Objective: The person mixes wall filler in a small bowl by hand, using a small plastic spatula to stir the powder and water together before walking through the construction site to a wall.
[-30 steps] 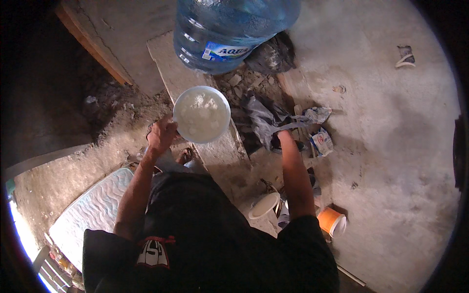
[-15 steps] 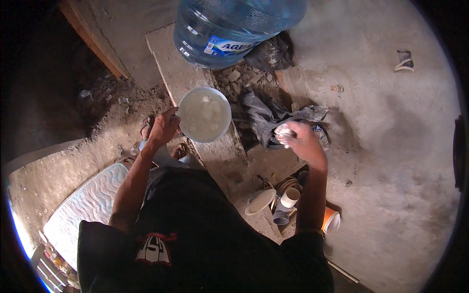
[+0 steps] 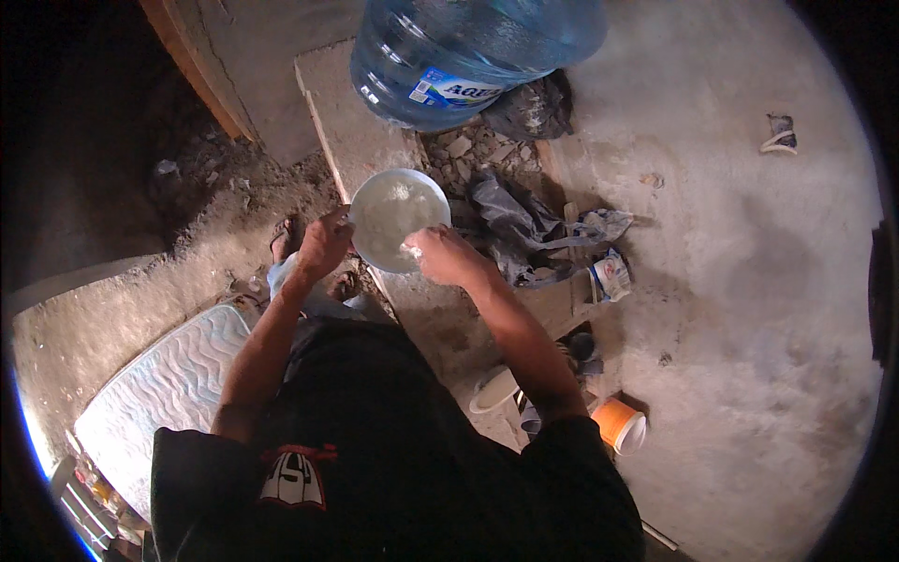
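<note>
Left hand (image 3: 326, 242) with fingers clamped on the left rim of a pale bowl (image 3: 401, 172), above a plank (image 3: 361, 140). Right hand (image 3: 445, 255) at the bowl's near right rim, fingers together, apparently on white powder (image 3: 413, 251). Farther off, a blue water bottle (image 3: 468, 56) at the plank's far end.

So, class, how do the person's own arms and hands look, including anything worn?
The left hand and right hand are bare; no gloves or watch can be seen. Both forearms are uncovered below loose, short black sleeves.
</note>
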`<state>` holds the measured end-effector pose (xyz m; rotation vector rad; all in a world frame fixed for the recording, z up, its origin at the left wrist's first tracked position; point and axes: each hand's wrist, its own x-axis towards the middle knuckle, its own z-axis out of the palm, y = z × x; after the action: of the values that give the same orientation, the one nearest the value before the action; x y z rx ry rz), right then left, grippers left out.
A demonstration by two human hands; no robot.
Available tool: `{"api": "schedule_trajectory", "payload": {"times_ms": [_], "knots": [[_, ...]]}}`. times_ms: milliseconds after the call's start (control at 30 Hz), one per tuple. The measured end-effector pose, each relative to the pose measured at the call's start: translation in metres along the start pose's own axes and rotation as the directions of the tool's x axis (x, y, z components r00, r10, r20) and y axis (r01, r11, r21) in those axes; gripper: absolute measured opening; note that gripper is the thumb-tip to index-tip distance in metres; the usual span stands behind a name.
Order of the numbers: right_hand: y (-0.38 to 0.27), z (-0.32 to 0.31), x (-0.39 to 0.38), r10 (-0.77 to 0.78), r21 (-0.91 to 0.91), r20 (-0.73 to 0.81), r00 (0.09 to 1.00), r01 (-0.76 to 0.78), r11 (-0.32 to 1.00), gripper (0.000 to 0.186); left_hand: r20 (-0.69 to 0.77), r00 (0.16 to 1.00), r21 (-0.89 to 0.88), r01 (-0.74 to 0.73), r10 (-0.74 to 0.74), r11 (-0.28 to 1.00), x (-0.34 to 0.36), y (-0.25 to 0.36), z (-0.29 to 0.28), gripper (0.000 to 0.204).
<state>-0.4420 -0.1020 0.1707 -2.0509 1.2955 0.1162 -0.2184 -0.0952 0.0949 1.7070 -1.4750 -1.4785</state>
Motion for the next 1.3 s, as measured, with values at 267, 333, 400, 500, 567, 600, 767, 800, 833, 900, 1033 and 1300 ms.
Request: {"api": "schedule_trajectory", "payload": {"times_ms": [267,333,400,500,567,600,767,800,833,900,1033,1300], "knots": [[-0.013,0.030,0.019,-0.078,0.157,-0.117,0.990,0.096,0.983,0.035,-0.001,1.000,-0.142,-0.014,0.014,0.990,0.002,-0.010,0.003,0.044],[-0.017,0.036,0.027,-0.111,0.151,-0.212,0.971,0.145,0.978,0.035,-0.009,0.996,-0.276,-0.092,0.093,0.957,0.014,-0.041,0.009,0.043],[-0.008,0.048,0.041,-0.113,0.182,-0.312,0.943,0.176,0.967,0.034,-0.063,0.993,-0.262,-0.109,0.095,0.959,0.018,-0.060,0.007,0.042],[-0.020,0.034,0.042,-0.176,0.139,-0.341,0.923,0.234,0.962,0.036,-0.070,0.995,-0.542,-0.101,0.075,0.835,0.016,-0.068,-0.001,0.037],[-0.016,0.034,0.041,-0.246,0.000,-0.469,0.848,0.278,0.960,0.025,-0.118,0.983,-0.551,-0.180,0.138,0.814,0.015,-0.072,-0.003,0.037],[-0.018,0.032,0.038,-0.194,-0.002,-0.520,0.832,0.226,0.974,0.019,-0.154,0.973,-0.518,-0.226,0.170,0.825,0.012,-0.068,-0.007,0.037],[0.006,0.051,0.036,-0.224,-0.058,-0.697,0.682,0.257,0.965,0.019,-0.214,0.970,-0.441,-0.198,0.111,0.876,0.005,-0.050,-0.022,0.036],[0.011,0.055,0.028,-0.186,-0.062,-0.697,0.693,0.199,0.978,0.026,-0.205,0.969,-0.389,-0.208,0.136,0.897,0.005,-0.042,-0.024,0.036],[0.001,0.047,0.018,-0.156,-0.064,-0.694,0.703,0.156,0.986,0.033,-0.210,0.965,-0.331,-0.220,0.156,0.917,0.004,-0.040,-0.029,0.036],[-0.012,0.024,0.000,-0.060,0.034,-0.660,0.749,0.109,0.994,0.038,-0.235,0.960,-0.326,-0.226,0.153,0.918,0.007,-0.039,-0.034,0.035],[-0.026,-0.037,-0.057,0.109,0.313,-0.700,0.705,0.165,0.935,0.026,-0.250,0.945,-0.234,-0.271,0.212,0.934,0.003,-0.018,-0.039,0.036],[0.157,-0.119,-0.168,0.663,0.664,-0.748,-0.036,-0.043,0.747,0.037,-0.299,0.929,-0.200,-0.283,0.217,0.938,-0.002,-0.016,-0.054,0.033]]}}
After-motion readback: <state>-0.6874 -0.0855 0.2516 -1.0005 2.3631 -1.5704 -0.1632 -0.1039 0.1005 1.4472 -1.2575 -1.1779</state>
